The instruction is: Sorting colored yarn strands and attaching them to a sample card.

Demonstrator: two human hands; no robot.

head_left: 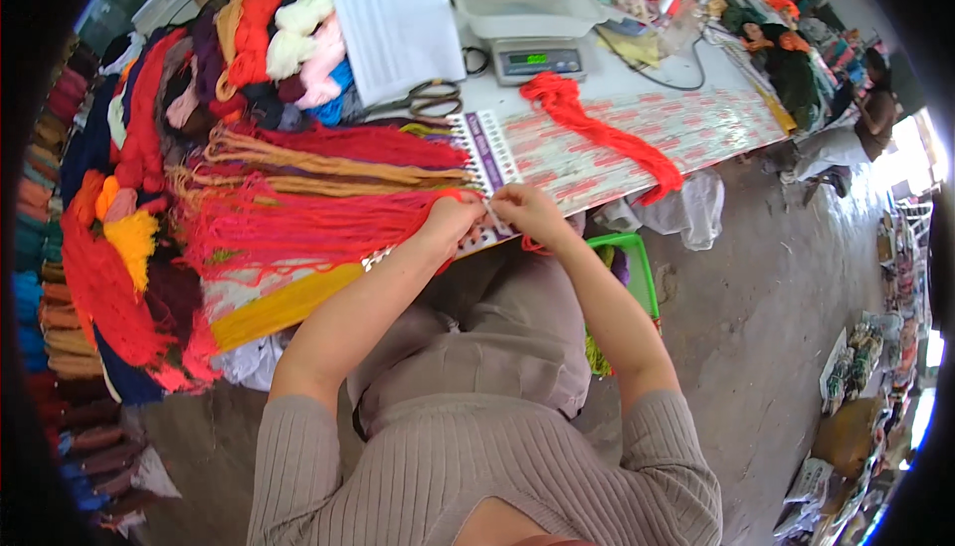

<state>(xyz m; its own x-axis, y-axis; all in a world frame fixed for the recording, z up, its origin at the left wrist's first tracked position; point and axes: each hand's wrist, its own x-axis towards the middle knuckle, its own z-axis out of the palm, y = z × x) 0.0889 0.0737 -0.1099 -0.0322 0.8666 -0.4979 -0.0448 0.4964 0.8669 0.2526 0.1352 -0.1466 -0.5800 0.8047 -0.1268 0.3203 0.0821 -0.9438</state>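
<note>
A long white card with a purple panel and rows of holes lies on the table in front of me. Hanks of yarn in dark red, tan and pinkish red run left from its edge. My left hand is closed on strands of red yarn at the near end of the card. Close beside it, my right hand pinches at the card's holes, with its fingertips together. What sits between those fingertips is too small to make out. A bit of red yarn hangs below the right hand.
Black scissors and a printed sheet lie beyond the yarn. A scale bears a white plastic tub. An orange-red hank crosses the table's edge. Yarn heaps fill the left; a green basket stands below.
</note>
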